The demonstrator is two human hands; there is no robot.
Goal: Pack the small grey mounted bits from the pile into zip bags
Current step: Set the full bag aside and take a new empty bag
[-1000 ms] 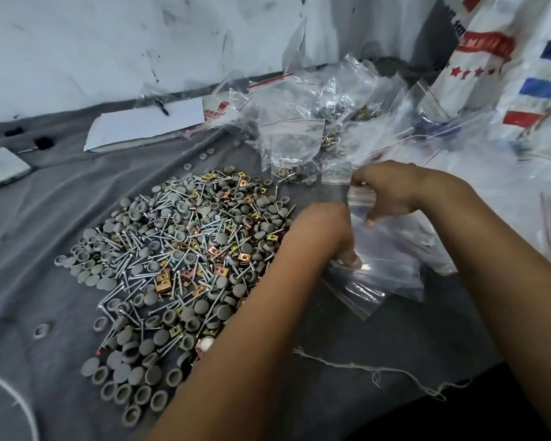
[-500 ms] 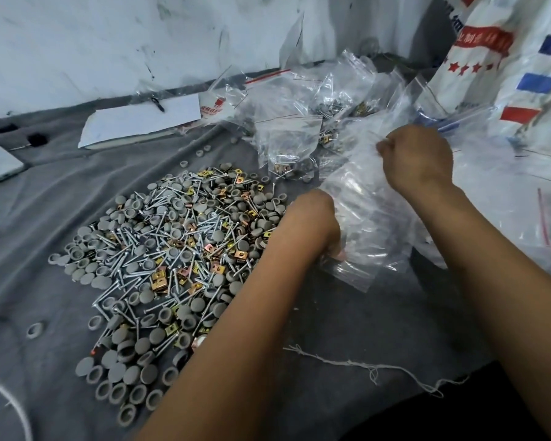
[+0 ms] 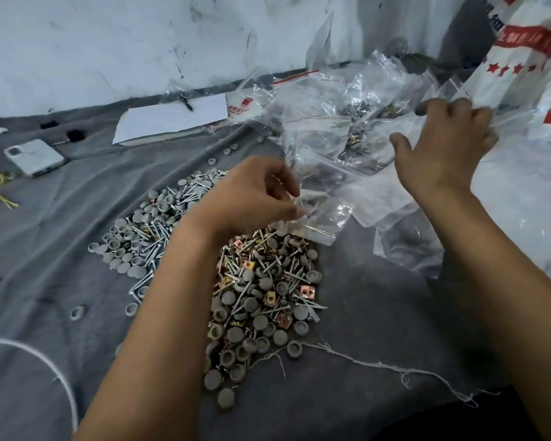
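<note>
Grey mounted bits (image 3: 261,300) lay heaped in a pile on the dark grey cloth, mixed with silver shanks and small copper and gold coloured clips, directly under and beside the left forearm. Half a second before, both hands had been up at the stack of clear bags, the right one closed on its top edge; now the left hand (image 3: 255,198) had come back over the pile, its thumb and fingers pinching the mouth of a single empty zip bag (image 3: 318,218) whose lower corner hung just above the bits. The right hand (image 3: 442,144) had let go and was spread, fingers loosely extended, its fingertips touching or very near the loose bags (image 3: 395,192) on the right; whether it held a film edge could not be told through the clear plastic. That separation suggested one bag had been pulled free and filling was about to begin, though nothing was inside it yet. Filled bags (image 3: 357,122) sat in a heap near the wall, well behind the pile. The bag's zip line was hard to trace against the glare, and the left arm covered the middle of the pile. A white notebook (image 3: 172,119) and a phone (image 3: 34,155) lay at the far left, and a printed sack (image 3: 522,68) was cut off by the right edge.
</note>
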